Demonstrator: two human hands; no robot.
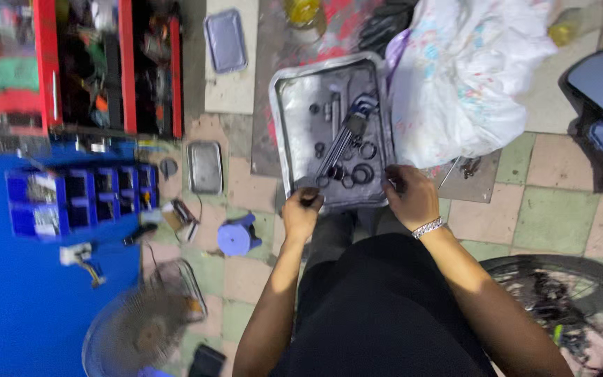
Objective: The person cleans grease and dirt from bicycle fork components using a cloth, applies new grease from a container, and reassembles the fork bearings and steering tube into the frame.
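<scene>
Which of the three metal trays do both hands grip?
The large tray holding rings and hex keys; the left hand and right hand grip its near edge.

I cannot identify the small dark part in my left hand point(303, 209). Beside the metal tray point(284, 132), the blue bins point(78, 199) are blurred; the wheel point(560, 300) is cropped.

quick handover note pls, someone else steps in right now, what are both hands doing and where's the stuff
Left hand: closed on a small dark part at the near left corner of the metal tray.
Right hand: gripping the tray's near right edge, fingers curled; what it holds is hidden.
In the tray: a set of hex keys, several dark rings and small parts.
A white bag lies right of the tray, a bicycle wheel at lower right.
Done: parts gathered in the tray. Left: unclear from this view.
</scene>
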